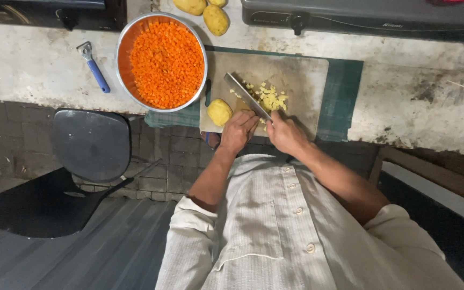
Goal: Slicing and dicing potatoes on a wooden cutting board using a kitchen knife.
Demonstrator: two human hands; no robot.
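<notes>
My right hand (287, 134) grips the handle of a broad knife (248, 96), whose blade slants across a worn cutting board (302, 72). Beside it, my left hand (238, 130) rests at the board's near edge with its fingers curled against the blade, pressing on a potato piece that is mostly hidden under them. A whole peeled potato (219, 111) lies just left of that hand. Small yellow potato cubes (270, 99) are piled beyond the blade.
A metal bowl (122, 40) full of diced carrot stands left of the board. A blue-handled peeler (93, 67) lies further left on the stained counter (420, 102). Unpeeled potatoes (216, 19) and a gas stove (361, 16) are at the back. A dark stool (89, 142) stands below.
</notes>
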